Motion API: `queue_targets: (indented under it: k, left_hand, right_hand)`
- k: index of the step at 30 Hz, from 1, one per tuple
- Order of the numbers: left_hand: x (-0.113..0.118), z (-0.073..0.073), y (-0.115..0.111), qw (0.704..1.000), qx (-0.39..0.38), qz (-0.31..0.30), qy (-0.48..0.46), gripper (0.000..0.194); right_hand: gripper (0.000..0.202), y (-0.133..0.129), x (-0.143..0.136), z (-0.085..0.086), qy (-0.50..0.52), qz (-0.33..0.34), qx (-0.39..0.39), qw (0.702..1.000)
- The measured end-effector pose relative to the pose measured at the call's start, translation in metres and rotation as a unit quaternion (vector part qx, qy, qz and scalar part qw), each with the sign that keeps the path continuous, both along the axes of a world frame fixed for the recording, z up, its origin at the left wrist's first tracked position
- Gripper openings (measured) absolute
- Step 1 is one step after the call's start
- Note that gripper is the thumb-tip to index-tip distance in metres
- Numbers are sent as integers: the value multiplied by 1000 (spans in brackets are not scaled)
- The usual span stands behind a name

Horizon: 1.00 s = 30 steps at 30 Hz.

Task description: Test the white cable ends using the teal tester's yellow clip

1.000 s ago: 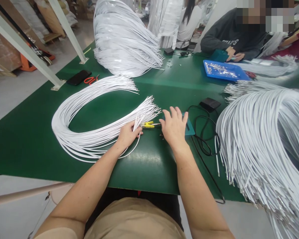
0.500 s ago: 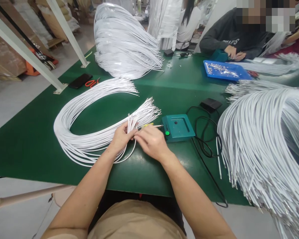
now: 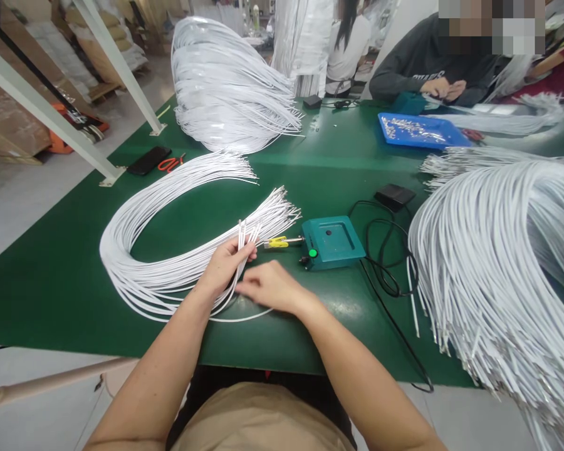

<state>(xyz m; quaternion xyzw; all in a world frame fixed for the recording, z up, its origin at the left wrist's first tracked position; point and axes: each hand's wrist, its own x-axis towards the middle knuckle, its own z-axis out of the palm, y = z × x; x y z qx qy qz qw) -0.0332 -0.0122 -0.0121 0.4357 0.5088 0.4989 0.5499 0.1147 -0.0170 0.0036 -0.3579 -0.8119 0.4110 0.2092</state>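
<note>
Several white cables (image 3: 241,233) stand up out of my left hand (image 3: 225,263), which is closed around them near their ends. The rest of the white cable bundle (image 3: 117,244) curves in a U on the green table, its tips fanned out beyond that hand. My right hand (image 3: 270,285) is beside the held cables with its fingers curled and the fingertips close to them; what they pinch, if anything, I cannot make out. One loose cable (image 3: 244,321) runs out beneath it. A teal device (image 3: 334,241) with a green button and a yellow-clipped tip (image 3: 278,242) lies to the right.
A black pedal-like box (image 3: 395,196) and its black cord lie behind the device. Large cable bundles (image 3: 479,250) fill the right side and the back (image 3: 225,88). Red-handled scissors (image 3: 170,164), a black phone (image 3: 149,160) and a blue tray (image 3: 425,131) are farther off. A co-worker sits opposite.
My right hand has drawn back from the yellow tip, down and toward me. The loose cable now stretches out below it. My left hand still holds its cables in nearly the same place.
</note>
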Motion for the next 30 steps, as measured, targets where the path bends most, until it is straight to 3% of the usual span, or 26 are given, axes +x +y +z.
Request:
queue_targets:
  k: [1,3,5,8,13,16,25,30]
  left_hand:
    - [0,0,0,1000,2,-11,-3,26]
    - [0,-1,-1,999,-6,-34,-9,25]
    - [0,0,-2,998,-27,-56,-12,28]
    - [2,2,-4,996,-33,-78,-8,26]
    - [7,2,-1,999,5,-40,-6,27]
    - [8,0,0,999,15,-31,12,28]
    - [8,0,-4,996,62,-7,61,21]
    - [10,1,-4,995,58,-15,83,18]
  right_hand:
    - [34,6,3,0,55,-74,-31,995]
    - [29,18,9,1,171,-210,-93,958]
    - [25,27,13,0,261,-259,-156,917]
    - [24,31,13,-3,314,-249,-200,894]
    - [19,27,4,-8,331,-220,-229,889]
    - [18,26,3,-8,359,-206,-267,870]
    - [23,24,-1,-7,438,-181,-449,757]
    - [17,27,2,-6,419,-185,-422,782]
